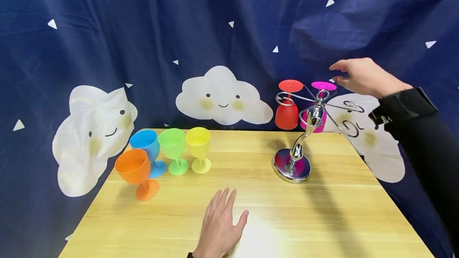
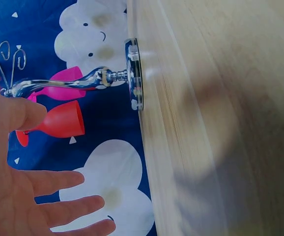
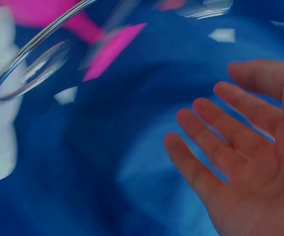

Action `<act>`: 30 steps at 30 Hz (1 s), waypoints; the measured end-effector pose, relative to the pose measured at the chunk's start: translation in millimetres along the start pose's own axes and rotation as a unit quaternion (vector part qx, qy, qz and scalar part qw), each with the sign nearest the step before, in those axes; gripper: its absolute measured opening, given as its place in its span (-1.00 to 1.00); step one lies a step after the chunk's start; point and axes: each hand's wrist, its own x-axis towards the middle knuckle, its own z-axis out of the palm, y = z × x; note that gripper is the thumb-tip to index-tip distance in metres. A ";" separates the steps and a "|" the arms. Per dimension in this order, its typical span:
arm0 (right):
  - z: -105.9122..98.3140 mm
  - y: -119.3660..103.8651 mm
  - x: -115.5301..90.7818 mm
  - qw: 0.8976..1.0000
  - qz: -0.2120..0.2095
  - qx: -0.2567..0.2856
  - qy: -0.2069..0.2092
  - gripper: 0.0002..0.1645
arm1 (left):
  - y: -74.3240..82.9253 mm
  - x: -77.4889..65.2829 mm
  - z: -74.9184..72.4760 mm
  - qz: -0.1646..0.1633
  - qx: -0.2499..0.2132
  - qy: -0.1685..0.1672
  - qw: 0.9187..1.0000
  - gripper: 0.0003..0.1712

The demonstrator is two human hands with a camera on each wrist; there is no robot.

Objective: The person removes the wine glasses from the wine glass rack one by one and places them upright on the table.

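Observation:
A chrome goblet rack [image 1: 297,146] with curled wire arms stands on the right half of the table. From it a red goblet [image 1: 287,115] and a magenta goblet [image 1: 324,86] hang upside down by their feet. My right hand [image 1: 362,75] is raised just right of the magenta goblet's foot, holding nothing; the right wrist view shows its fingers spread apart from that foot [image 3: 115,51]. Over the front middle of the table, my left hand [image 1: 220,226] has its fingers extended and nothing in them. In the left wrist view, the left thumb overlaps the red goblet [image 2: 66,120].
Upright goblets stand at the table's left: orange [image 1: 133,167], blue [image 1: 146,143], green [image 1: 172,144] and yellow [image 1: 198,142]. A dark blue curtain [image 1: 215,43] with white clouds and triangles hangs right behind the wooden table [image 1: 229,162]. Free wire hooks [image 1: 353,128] curl out on the rack's right.

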 end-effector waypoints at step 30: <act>45.9 51.4 25.9 0.985 0.033 0.002 -0.167 -0.54 | 5.9 1.1 6.1 0.009 -0.019 -0.002 1.000 -0.30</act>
